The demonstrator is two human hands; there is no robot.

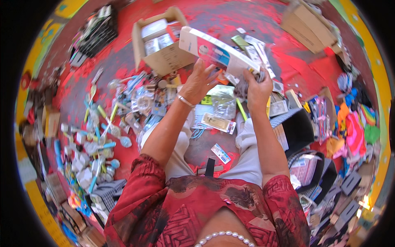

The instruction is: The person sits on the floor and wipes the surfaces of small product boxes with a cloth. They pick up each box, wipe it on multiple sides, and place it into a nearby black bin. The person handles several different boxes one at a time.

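A red-covered floor [197,18] spreads under everything. On its far part are two large cardboard boxes: an open one [170,59], left of centre, holding several white packages [155,29], and another [308,29] at the right. At least two black bins are on the person's right, the nearer-to-centre one [297,129] just beside the right leg. One flat white retail box [234,66] with a pictured front is held up, tilted, before the open cardboard box. Two hands are at it: the right hand [259,88] pinches its right end between thumb and fingers; the left hand [199,84] has its fingers spread just below the left part, contact unclear. Between the legs lie one gold-fronted pack [218,122] and, nearer, one smaller blue-and-white card [221,153]. One bracelet [186,101] circles the left wrist.
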